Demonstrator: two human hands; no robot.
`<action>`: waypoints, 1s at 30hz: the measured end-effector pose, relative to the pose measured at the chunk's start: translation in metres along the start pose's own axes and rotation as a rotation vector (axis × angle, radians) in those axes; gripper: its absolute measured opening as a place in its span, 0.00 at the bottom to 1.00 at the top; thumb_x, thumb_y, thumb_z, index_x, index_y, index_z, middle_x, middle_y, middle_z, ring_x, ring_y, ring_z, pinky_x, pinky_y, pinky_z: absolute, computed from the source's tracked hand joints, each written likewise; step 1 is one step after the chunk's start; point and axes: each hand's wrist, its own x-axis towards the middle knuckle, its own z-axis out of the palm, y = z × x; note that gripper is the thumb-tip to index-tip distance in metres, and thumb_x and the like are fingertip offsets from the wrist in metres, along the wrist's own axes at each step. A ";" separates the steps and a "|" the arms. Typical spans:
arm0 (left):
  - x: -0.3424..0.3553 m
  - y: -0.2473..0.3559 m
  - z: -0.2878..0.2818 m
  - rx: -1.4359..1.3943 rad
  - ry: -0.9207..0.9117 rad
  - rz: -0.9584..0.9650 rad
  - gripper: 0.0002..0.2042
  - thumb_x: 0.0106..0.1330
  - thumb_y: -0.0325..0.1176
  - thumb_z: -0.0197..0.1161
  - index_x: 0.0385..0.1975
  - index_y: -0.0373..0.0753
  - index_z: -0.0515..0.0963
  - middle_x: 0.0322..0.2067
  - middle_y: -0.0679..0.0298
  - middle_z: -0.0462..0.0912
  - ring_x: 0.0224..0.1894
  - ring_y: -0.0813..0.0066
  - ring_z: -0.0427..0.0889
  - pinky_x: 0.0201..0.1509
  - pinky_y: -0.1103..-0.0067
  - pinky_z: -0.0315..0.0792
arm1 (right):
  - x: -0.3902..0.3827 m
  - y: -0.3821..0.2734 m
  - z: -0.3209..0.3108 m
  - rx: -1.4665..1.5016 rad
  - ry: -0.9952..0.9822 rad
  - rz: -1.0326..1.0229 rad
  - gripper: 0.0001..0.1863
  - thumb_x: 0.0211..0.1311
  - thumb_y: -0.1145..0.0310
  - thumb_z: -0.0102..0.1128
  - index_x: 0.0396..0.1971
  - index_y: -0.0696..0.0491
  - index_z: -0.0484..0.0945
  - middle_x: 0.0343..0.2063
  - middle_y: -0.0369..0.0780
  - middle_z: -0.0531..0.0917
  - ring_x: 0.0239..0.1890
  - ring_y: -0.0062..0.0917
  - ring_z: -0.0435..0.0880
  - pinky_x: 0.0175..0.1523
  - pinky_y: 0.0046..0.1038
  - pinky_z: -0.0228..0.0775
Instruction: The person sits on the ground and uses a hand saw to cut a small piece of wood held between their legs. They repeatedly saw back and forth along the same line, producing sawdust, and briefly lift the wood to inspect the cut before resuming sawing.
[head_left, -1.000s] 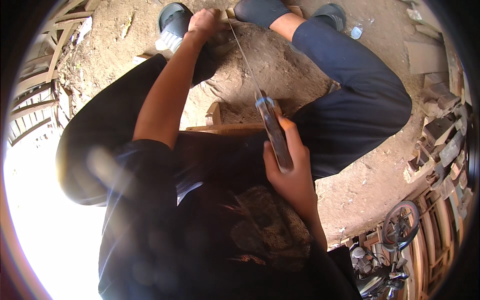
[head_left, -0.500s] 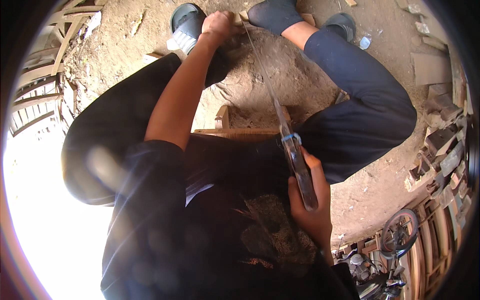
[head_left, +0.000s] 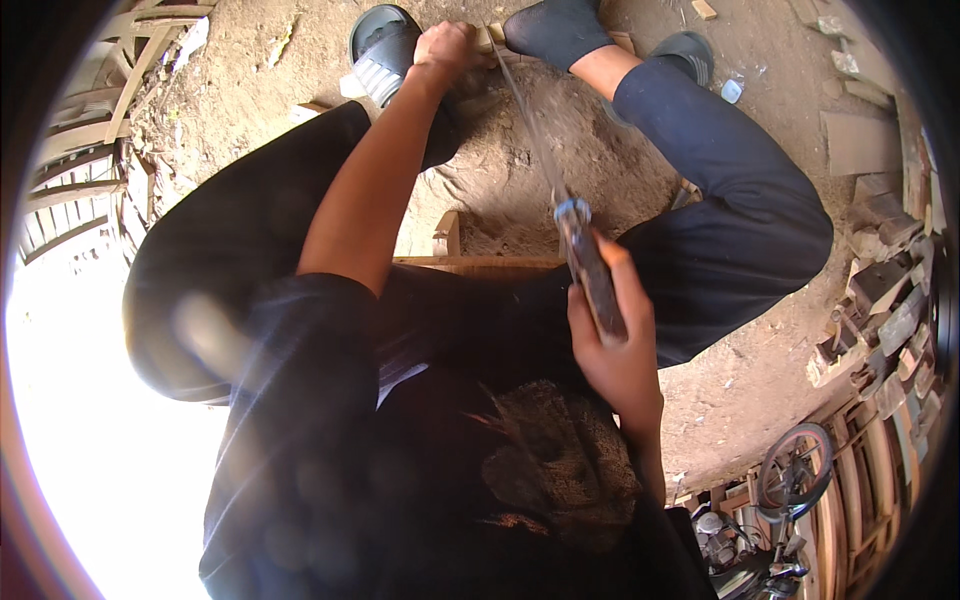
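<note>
My right hand (head_left: 620,320) is wrapped round the dark handle of a handsaw (head_left: 535,140), which has a blue band where handle and blade meet. The long thin blade points away from me, its far end at a small block of pale wood (head_left: 490,40). My left hand (head_left: 450,48) is closed on the left end of that wood; its fingertips are partly hidden. A foot in a dark sock (head_left: 555,35) presses against the right end of the block. Whatever supports the wood underneath is hard to make out.
A black slide sandal (head_left: 384,50) is beside my left hand, another (head_left: 685,55) behind the socked foot. Between my legs lies a wooden board (head_left: 480,264) with a short block (head_left: 447,234). Wood offcuts (head_left: 885,290) are heaped at right; a motorcycle (head_left: 740,540) stands lower right.
My right hand has pushed the saw forward, away from me, so its handle is nearer the wood. The left hand keeps its hold on the block.
</note>
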 end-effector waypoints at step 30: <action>0.013 0.000 0.009 0.049 0.019 -0.071 0.27 0.47 0.60 0.72 0.38 0.43 0.84 0.38 0.55 0.86 0.46 0.58 0.85 0.51 0.67 0.79 | -0.004 0.022 -0.004 -0.057 0.088 -0.186 0.27 0.60 0.79 0.56 0.61 0.53 0.67 0.32 0.53 0.82 0.33 0.50 0.85 0.38 0.36 0.75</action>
